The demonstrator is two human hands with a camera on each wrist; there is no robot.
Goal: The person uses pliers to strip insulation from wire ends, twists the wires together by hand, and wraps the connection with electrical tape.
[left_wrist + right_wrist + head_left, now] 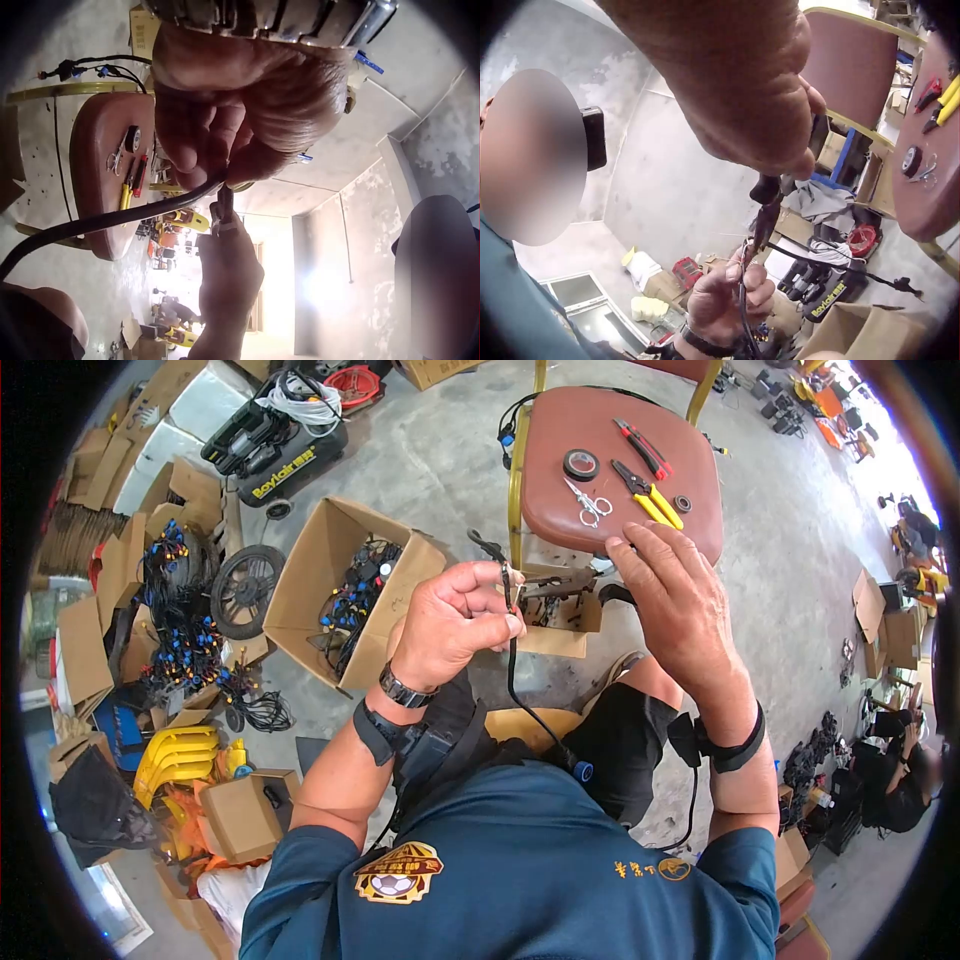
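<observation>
In the head view, the left hand is clenched round a black cable. The cable hangs from the fist toward 6 o'clock, down to the lap, and its thin end sticks up out of the fist toward 12. The right hand is raised at 3 o'clock of the left, with its back to the camera, so what its fingers hold is hidden here. Beyond both hands, at 12 o'clock, is a chair with a red-brown seat. On the seat lie a tape roll, scissors and yellow-handled pliers. At 10 o'clock of the left hand, an open cardboard box on the concrete floor holds more wiring.

In the left wrist view, the left hand fills the top of the frame, its fingers curled tight on the black cable, which runs off toward 8 o'clock. Just below, at 6 o'clock, the right hand pinches the cable's tip between its fingertips.

In the right wrist view, the right hand is at 12 o'clock and grasps the dark end of the black cable between thumb and fingers. Thin wire runs from that end toward 6 o'clock into the left hand, which is closed round it. The chair is at 3 o'clock.
</observation>
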